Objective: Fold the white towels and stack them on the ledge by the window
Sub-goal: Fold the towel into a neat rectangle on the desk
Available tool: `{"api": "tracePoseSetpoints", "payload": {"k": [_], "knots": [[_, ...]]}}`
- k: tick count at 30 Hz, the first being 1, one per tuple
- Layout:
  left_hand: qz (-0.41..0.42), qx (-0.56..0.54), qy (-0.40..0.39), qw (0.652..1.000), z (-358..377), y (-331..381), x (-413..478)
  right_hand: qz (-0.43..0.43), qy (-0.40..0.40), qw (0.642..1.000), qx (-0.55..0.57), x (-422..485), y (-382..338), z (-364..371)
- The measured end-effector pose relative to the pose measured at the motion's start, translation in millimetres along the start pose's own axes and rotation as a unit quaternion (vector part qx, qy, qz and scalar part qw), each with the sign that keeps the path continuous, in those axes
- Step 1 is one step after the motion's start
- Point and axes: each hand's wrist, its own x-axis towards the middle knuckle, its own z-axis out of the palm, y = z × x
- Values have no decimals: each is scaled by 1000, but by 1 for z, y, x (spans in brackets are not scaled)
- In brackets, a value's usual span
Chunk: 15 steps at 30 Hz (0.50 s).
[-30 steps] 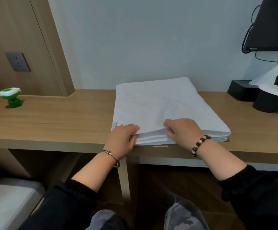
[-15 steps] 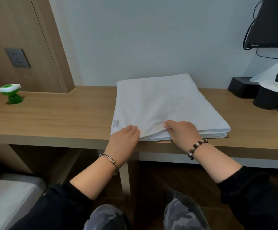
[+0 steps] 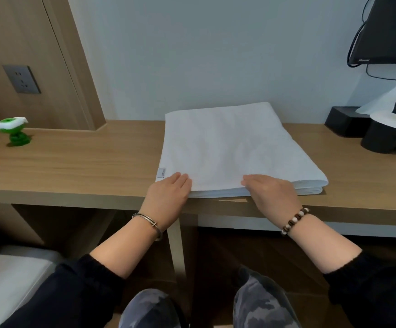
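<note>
A white towel [image 3: 230,147] lies folded in several layers on the wooden ledge [image 3: 78,166], reaching from the wall to the front edge. A small grey label shows at its near left corner. My left hand [image 3: 168,195] rests flat on that corner with straight fingers. My right hand [image 3: 272,192] lies palm down on the near edge further right, its fingers stretched out to the left over the top layer. Both wrists hang past the ledge's front edge.
A green and white gadget [image 3: 14,133] stands at the far left of the ledge. At the right are a black tissue box [image 3: 343,119] and black cups [image 3: 381,138] below a wall screen [image 3: 386,29]. A pale seat [image 3: 10,280] sits lower left.
My right hand let the lifted top layer down and now lies flat on it. My left hand's fingers have straightened. The towel's near edge has settled flat.
</note>
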Motion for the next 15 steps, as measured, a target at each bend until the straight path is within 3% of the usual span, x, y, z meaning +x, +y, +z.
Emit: {"api": "tracePoseSetpoints", "payload": {"k": [2,7,10,12,13,15], "knots": [[4,-24,32,999,2,-4,-5,19,-19,1000,0,2,7,3],[18,-28,43,999,10,-16,-7,145,-214,964,-52,-5,26,3],[-4,-39,44,998,8,-25,-9,137,-254,957,28,-10,34,-3],[-14,-40,55,998,6,-27,-12,204,-212,941,166,-10,40,-13],[-26,-44,50,997,5,-27,-10,267,-143,927,223,-8,44,-18],[-84,-71,38,993,4,-23,0,364,-4,913,184,-2,62,-21]]}}
